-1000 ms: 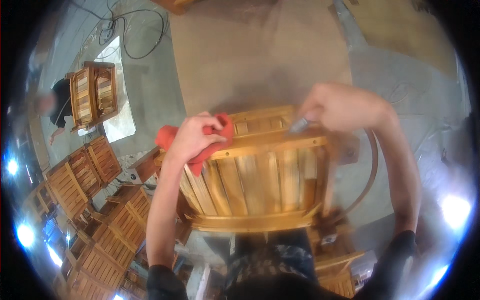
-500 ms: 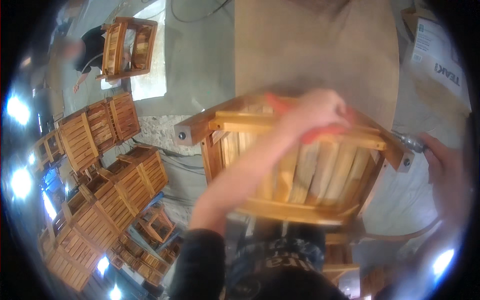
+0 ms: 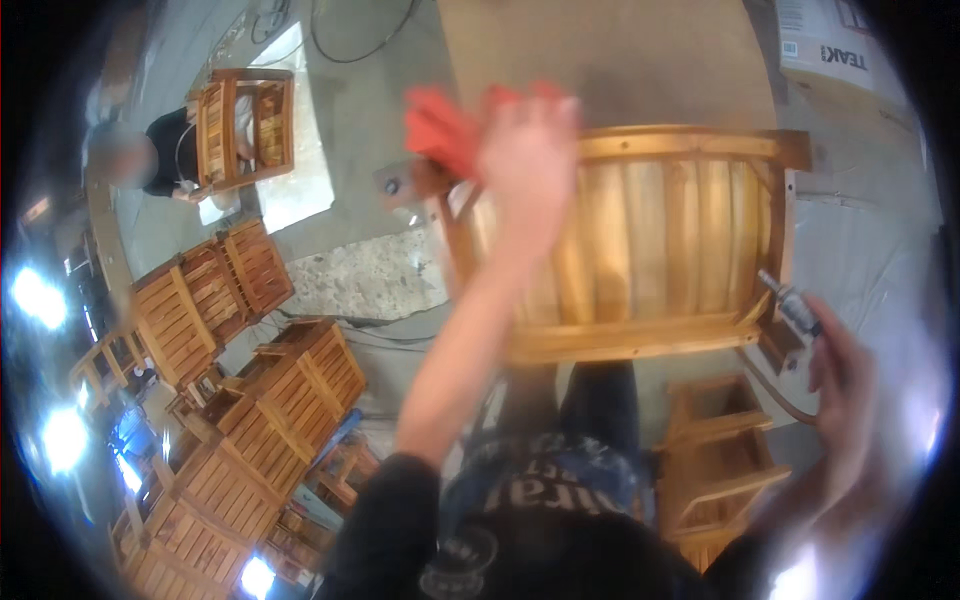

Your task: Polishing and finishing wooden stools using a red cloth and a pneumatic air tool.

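Observation:
In front of me stands a slatted wooden furniture piece (image 3: 660,240) with a thick frame and pale slats. My left hand (image 3: 530,160), blurred by motion, is closed on a red cloth (image 3: 445,130) at the far left part of the frame, by a leg end with a round metal fitting. Part of the cloth bulges out to the left of the fingers. My right hand (image 3: 845,375) is wrapped around a silver air tool (image 3: 797,308) with a thin tip. Its tip points up and left at the frame's near right corner. A brownish hose (image 3: 780,390) curves beside the tool.
On the left stand several slatted wooden pieces (image 3: 300,390). Another person (image 3: 170,150) is behind a wooden chair (image 3: 245,130) at the far left. Brown board (image 3: 610,60) lies beyond my work, with a white carton (image 3: 825,45) far right. A wooden piece (image 3: 710,450) stands near my right.
My left hand has moved left with the cloth, from the middle of the frame to its left end. The furniture piece looks turned. My right hand has come nearer, the tool still in it.

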Motion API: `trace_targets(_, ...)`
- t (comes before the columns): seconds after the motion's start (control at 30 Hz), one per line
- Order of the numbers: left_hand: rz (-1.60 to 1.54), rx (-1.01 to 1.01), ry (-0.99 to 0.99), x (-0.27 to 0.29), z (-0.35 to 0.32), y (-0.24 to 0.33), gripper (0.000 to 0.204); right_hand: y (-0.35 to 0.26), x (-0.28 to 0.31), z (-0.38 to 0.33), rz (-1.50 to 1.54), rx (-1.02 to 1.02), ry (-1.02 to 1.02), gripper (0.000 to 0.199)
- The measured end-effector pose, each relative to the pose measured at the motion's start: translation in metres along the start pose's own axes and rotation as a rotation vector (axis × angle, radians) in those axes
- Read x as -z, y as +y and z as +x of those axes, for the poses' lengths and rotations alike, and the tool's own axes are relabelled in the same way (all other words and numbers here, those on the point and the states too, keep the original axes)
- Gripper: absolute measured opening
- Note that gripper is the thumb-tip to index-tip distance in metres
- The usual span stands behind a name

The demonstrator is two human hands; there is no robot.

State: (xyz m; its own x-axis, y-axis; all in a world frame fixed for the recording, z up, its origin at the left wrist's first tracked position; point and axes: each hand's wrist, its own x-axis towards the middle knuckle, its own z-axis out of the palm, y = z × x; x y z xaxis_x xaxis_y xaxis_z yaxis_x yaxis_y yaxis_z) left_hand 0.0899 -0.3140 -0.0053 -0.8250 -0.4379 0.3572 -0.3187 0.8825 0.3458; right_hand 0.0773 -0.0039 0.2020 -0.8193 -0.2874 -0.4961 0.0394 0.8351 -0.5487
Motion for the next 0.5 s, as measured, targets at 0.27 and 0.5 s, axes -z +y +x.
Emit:
trace_targets(0.27, -0.163, -0.348, -0.283, -0.013, -0.026, 0.058, 0.033, -0.034, -0.082, -0.151, 0.124, -0.073, -0.050, 0.035)
trace_targets(0.5, 0.453, -0.294, -0.221, 0.060, -0.073, -0.067, 0.047, -0.045, -0.046, -0.219, 0.285, -0.162, 0.190, 0.035)
